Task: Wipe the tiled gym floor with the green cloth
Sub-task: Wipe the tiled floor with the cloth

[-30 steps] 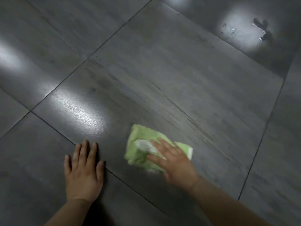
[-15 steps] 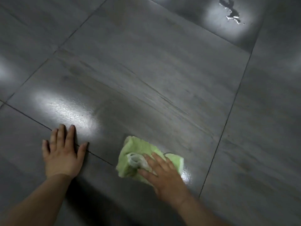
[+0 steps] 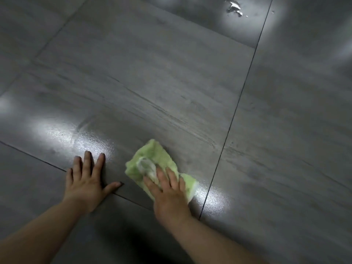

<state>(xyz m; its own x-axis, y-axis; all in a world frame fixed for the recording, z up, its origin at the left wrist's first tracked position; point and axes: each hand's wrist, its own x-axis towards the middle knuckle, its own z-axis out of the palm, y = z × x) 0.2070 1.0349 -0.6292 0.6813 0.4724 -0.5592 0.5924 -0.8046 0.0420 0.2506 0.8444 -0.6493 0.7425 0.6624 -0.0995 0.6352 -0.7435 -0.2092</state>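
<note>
A crumpled light green cloth [image 3: 152, 159] with a pale patch lies on the grey tiled floor [image 3: 171, 82], near the bottom middle of the head view. My right hand [image 3: 168, 193] presses flat on the cloth's near half, fingers spread over it, and covers that part. My left hand [image 3: 86, 180] rests palm down on the bare floor just left of the cloth, fingers apart, across a dark grout line. It holds nothing. Both forearms reach in from the bottom edge.
Dark grout lines [image 3: 238, 103] split the floor into large tiles. A small whitish chipped or wet patch [image 3: 234, 8] shows at the far top right. Bright ceiling-light reflections lie on the glossy tiles beside both hands [image 3: 62, 130].
My right hand and the cloth have slid towards the grout line on the right. My left hand stays planted on the floor, its thumb now spread out. The view has shifted.
</note>
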